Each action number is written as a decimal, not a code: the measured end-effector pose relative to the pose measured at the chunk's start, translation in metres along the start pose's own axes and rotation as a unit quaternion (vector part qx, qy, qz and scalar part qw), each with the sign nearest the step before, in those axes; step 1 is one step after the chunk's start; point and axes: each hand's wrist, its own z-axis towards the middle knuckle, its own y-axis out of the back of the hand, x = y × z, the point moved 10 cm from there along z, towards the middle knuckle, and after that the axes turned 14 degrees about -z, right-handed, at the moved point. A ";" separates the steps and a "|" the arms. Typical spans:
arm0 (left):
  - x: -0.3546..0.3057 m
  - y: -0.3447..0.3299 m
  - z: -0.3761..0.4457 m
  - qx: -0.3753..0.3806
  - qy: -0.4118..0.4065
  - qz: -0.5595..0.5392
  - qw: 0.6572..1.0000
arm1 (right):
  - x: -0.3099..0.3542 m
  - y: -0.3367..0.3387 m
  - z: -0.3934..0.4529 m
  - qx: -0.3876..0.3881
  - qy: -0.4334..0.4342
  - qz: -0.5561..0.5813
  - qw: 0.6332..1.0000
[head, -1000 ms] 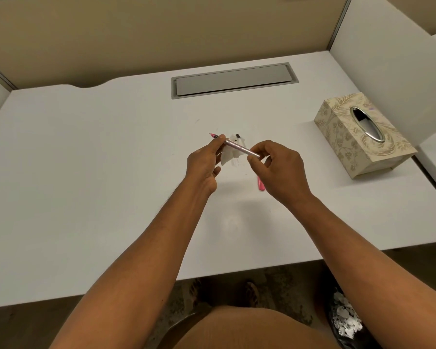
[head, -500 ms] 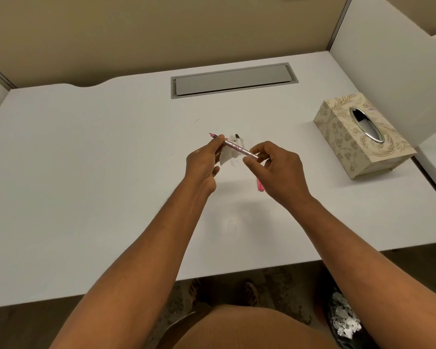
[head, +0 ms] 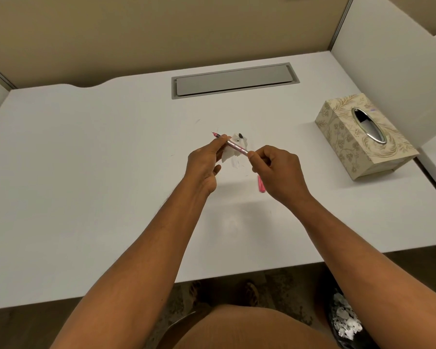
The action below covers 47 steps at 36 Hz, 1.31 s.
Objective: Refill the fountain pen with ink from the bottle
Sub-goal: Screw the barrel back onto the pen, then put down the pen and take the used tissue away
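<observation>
Nearest the person, the front edge of the white bench runs across the view, and the wide strip of surface just behind it lies bare under both forearms. Toward the middle of the bench, the left hand pinches the pen near its nib end, while the right hand is closed with its fingertips clamped on the pen's other end. The pen is held between them above the surface, tilted, with its nib pointing toward the far left. Just behind the pen a crumpled tissue with a dark spot lies on the bench; whether the left hand touches it cannot be told. A pink pen part lies flat beside the right hand, partly hidden by it. The whole left half of the bench is open. Near the right edge a patterned tissue box sits well apart from the hands. Along the back edge, a grey cable cover lies flush with the surface.
</observation>
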 end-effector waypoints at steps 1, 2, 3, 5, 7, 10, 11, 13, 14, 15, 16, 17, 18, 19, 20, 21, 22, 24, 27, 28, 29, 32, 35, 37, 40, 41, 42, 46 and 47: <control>0.000 0.000 0.000 0.001 0.000 0.000 1.000 | 0.000 0.000 0.000 0.003 -0.003 0.002 1.000; 0.000 -0.001 0.001 0.003 0.001 0.000 1.000 | -0.001 -0.001 0.001 0.006 -0.005 0.005 1.000; 0.000 -0.001 0.000 0.005 0.003 -0.001 1.000 | -0.001 -0.001 0.001 0.008 -0.008 0.008 1.000; 0.001 -0.003 0.001 0.011 0.007 -0.001 1.000 | -0.001 -0.002 0.001 0.014 -0.011 0.014 1.000; 0.002 -0.003 0.002 0.017 0.011 0.002 1.000 | -0.001 -0.002 0.001 0.018 -0.016 0.018 1.000; 0.003 -0.004 0.004 0.023 0.018 0.010 1.000 | -0.002 -0.002 0.002 0.022 -0.021 0.023 0.999; 0.004 -0.003 0.004 0.023 0.020 0.013 0.999 | -0.003 -0.003 0.002 0.024 -0.023 0.026 0.999; 0.004 -0.003 0.005 0.024 0.022 0.016 0.999 | -0.005 -0.006 0.002 0.029 -0.027 0.032 0.999; 0.005 -0.003 0.005 0.024 0.022 0.016 0.999 | -0.005 -0.007 0.002 0.031 -0.029 0.034 0.999; 0.005 -0.003 0.006 0.024 0.023 0.016 0.999 | -0.006 -0.008 0.002 0.032 -0.031 0.037 0.998; 0.005 -0.003 0.007 0.024 0.023 0.017 0.999 | -0.007 -0.008 0.003 0.032 -0.033 0.039 0.998; 0.005 -0.003 0.007 0.025 0.024 0.016 0.999 | -0.008 -0.009 0.003 0.031 -0.035 0.042 0.998; 0.005 -0.003 0.008 0.026 0.025 0.016 0.999 | -0.009 -0.009 0.003 0.030 -0.038 0.048 0.998; 0.006 -0.004 0.009 0.028 0.027 0.014 0.999 | -0.010 -0.009 0.004 0.029 -0.042 0.055 0.997; 0.006 -0.004 0.009 0.030 0.030 0.012 0.999 | -0.011 -0.010 0.004 0.028 -0.045 0.060 0.997; 0.007 -0.004 0.009 0.030 0.030 0.011 0.999 | -0.011 -0.010 0.003 0.027 -0.047 0.064 0.996; 0.007 -0.004 0.010 0.028 0.029 0.012 0.999 | -0.012 -0.011 0.003 0.025 -0.050 0.065 0.996; 0.008 -0.004 0.010 0.025 0.024 0.014 0.999 | -0.013 -0.011 0.003 0.019 -0.058 0.067 0.996; 0.009 -0.004 0.008 0.027 0.025 0.009 0.999 | -0.015 -0.009 0.002 0.007 -0.066 0.072 0.995; 0.009 -0.003 0.008 0.027 0.027 0.007 0.999 | -0.016 -0.008 0.002 0.004 -0.067 0.074 0.995; 0.009 -0.002 0.009 0.026 0.030 0.004 0.999 | -0.017 -0.006 0.001 0.001 -0.068 0.076 0.995; 0.008 0.003 0.009 0.018 0.037 -0.007 0.999 | -0.024 -0.003 0.000 -0.010 -0.086 0.093 0.992; 0.007 0.011 0.011 -0.003 0.035 -0.023 0.999 | -0.036 -0.001 -0.007 -0.033 -0.111 0.124 0.985; 0.006 0.016 0.012 -0.015 0.031 -0.039 0.999 | -0.044 -0.004 -0.015 -0.044 -0.128 0.142 0.981; 0.007 0.021 0.012 -0.029 0.028 -0.068 0.997 | -0.057 -0.014 -0.028 -0.044 -0.147 0.151 0.977; 0.008 0.022 0.012 -0.031 0.027 -0.077 0.996 | -0.061 -0.019 -0.032 -0.038 -0.150 0.147 0.977; 0.008 0.022 0.011 -0.034 0.026 -0.083 0.996 | -0.064 -0.024 -0.036 -0.031 -0.151 0.142 0.978; 0.012 0.023 0.006 -0.039 0.022 -0.082 0.996 | -0.072 -0.037 -0.045 -0.010 -0.149 0.117 0.982; 0.014 0.022 0.004 -0.038 0.022 -0.081 0.996 | -0.073 -0.039 -0.046 -0.004 -0.147 0.108 0.983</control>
